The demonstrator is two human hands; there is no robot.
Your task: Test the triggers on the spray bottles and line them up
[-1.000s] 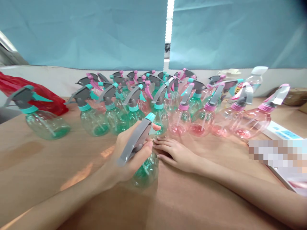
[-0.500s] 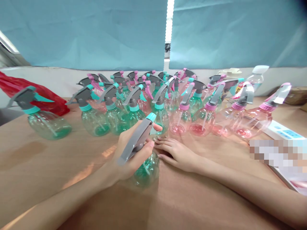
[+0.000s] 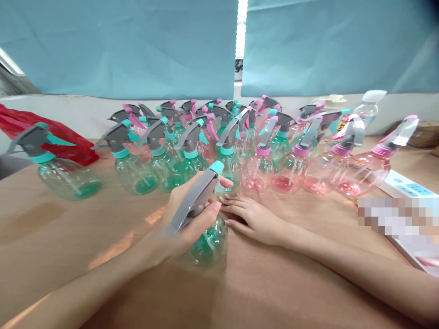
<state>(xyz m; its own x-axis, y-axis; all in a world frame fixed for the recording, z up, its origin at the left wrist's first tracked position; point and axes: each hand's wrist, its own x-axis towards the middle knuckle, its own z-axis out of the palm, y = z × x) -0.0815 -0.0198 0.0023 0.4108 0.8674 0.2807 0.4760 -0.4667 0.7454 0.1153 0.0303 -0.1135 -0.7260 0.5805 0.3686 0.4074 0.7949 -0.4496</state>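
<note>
My left hand (image 3: 192, 214) is wrapped around the neck of a green spray bottle (image 3: 209, 246) with a grey trigger head and teal nozzle. The bottle stands a little tilted on the wooden table (image 3: 274, 283), its neck hidden by my fingers. Just right of it, my right hand (image 3: 252, 219) lies palm down with fingers stretched towards the bottle. Whether its fingertips touch the bottle I cannot tell. Behind my hands stands a front row of green spray bottles (image 3: 168, 171) and pink spray bottles (image 3: 288, 176).
Several more spray bottles crowd behind the front row. One green spray bottle (image 3: 68, 178) stands apart at left, before a red plastic bag (image 3: 68, 137). At right are a flat box (image 3: 408, 185), a clear capped bottle (image 3: 368, 109) and a brown package (image 3: 425, 135).
The view has shifted very slightly. Both hands and the held spray bottle stay in nearly the same place.
</note>
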